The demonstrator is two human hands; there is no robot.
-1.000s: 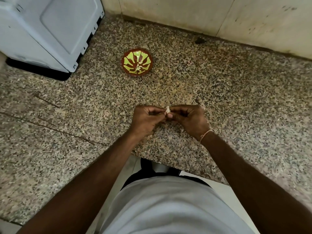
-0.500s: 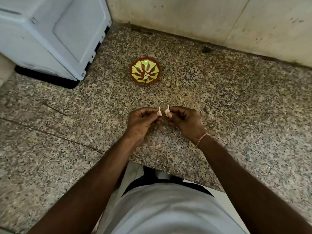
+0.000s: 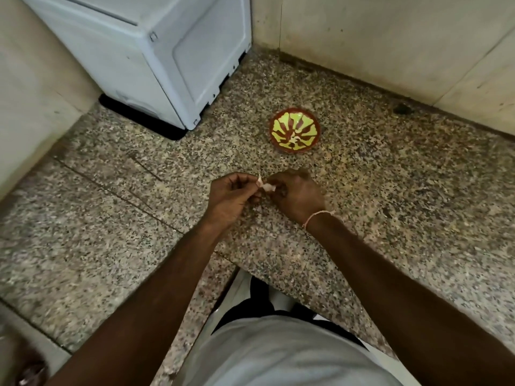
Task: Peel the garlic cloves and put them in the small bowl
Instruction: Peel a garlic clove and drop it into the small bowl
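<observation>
Where hands (image 3: 298,195) meet: garlic clove (image 3: 268,186).

Speckled granite counter (image 3: 390,218) carries a small bowl (image 3: 294,131) (red-rimmed) and white appliance (image 3: 156,51).

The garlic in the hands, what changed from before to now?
The two pale bits held apart half a second ago are close together again, the left hand and right hand each pinching the garlic. Both grips stayed. The small bowl stayed on the counter.

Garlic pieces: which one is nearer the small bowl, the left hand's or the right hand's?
The pale garlic piece at the right hand; the left hand pinches a thin skin flake, farther left of the small bowl.
</observation>
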